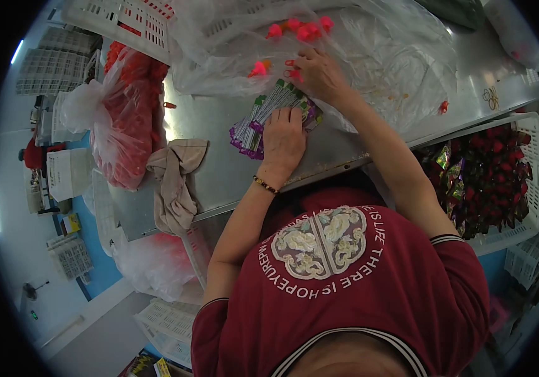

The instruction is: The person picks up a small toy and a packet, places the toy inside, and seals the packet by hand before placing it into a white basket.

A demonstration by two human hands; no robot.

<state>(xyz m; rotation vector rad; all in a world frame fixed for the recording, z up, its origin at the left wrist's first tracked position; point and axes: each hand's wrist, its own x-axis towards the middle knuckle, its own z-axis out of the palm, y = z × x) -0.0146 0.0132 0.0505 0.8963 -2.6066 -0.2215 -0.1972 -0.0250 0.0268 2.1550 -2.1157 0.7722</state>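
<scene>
A fanned pile of purple, green and white printed packets [244, 133] lies on the metal table. My left hand [284, 141] holds the pile from above, its fingers close together and bent over the packets. Just beyond the pile, my right hand [319, 74] is curled, with a small red plastic piece [292, 73] at its fingertips. Similar pink-red pieces [307, 31] lie on a clear plastic sheet [370, 63] past the hand. One more piece [259, 68] sits left of the right hand.
A beige cloth [178, 182] hangs over the table's left edge, near a clear bag of red items [122, 141]. A white basket [536, 188] at right holds dark red wrapped items [492, 169]. Another white basket [125, 22] stands at upper left. Rubber bands [490, 97] lie at right.
</scene>
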